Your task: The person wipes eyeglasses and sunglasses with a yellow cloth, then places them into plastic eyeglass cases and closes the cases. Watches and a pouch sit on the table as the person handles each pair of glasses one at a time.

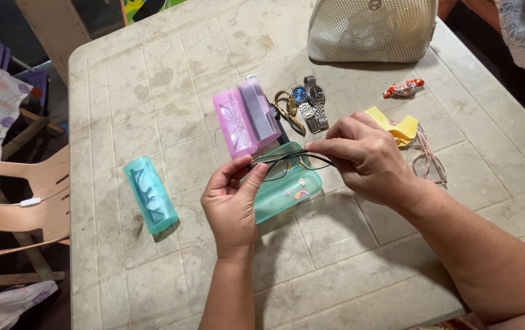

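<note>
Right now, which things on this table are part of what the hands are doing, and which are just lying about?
In hand:
- black-framed glasses, held by left hand and right hand
- open green glasses case, directly beneath them

Lying about:
- pink glasses case
- closed teal case
- two wristwatches
- yellow cloth
- pink-framed glasses
- wrapped candy
- mesh pouch

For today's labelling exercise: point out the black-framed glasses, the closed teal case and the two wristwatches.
black-framed glasses (292, 164), head view, on the lens.
closed teal case (150, 194), head view, on its lid.
two wristwatches (308, 96), head view, between the dials.
</note>
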